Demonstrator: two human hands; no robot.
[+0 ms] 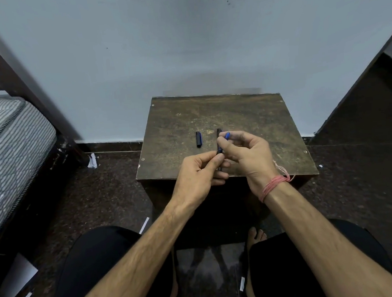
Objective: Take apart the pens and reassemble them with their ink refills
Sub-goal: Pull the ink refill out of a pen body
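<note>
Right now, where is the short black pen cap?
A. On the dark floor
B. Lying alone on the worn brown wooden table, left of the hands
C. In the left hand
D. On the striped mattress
B: the short black pen cap lies on the worn brown wooden table, untouched by either hand.

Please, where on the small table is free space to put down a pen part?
The table is bare along its far half near the wall, on its left strip beside the cap, and at its right edge. The near middle is crowded: left hand and right hand hold the pen there.
</note>
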